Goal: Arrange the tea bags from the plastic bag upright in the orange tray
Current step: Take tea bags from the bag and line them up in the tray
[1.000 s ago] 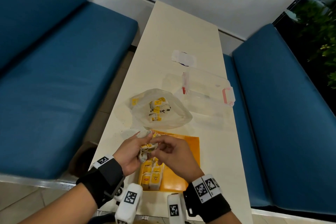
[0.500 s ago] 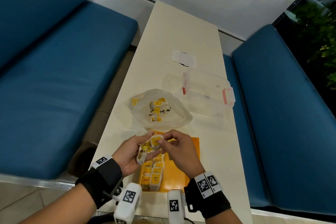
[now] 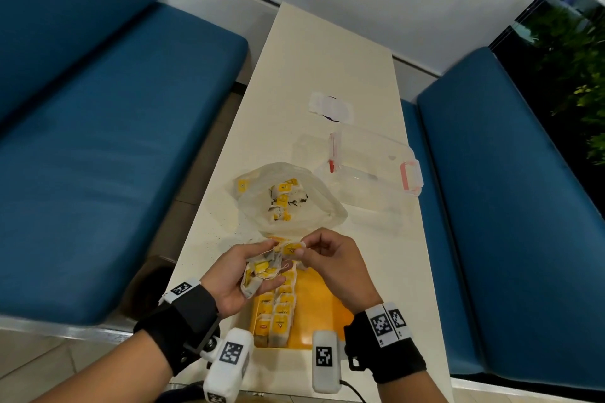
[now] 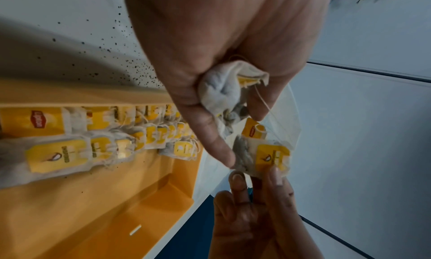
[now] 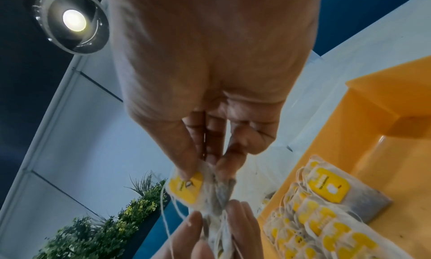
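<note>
Two rows of white paper tea bags with yellow tags [image 3: 278, 311] already stand upright along the left side of the orange plastic tray [image 3: 324, 311]; exact counts are unreadable. The left hand [image 3: 235, 275] grips a bunch [image 3: 262, 270]; the right hand [image 3: 330, 258] pinches one bag [image 3: 292, 249] free. Several remain in the clear plastic bag [image 3: 314, 206] just beyond.

I see white paper tea bags [image 3: 276, 321] with yellow tags, an orange plastic tray [image 3: 322, 311], blue padded benches [image 3: 108, 154], and black-and-white checkered wrist markers [image 3: 381, 324].
</note>
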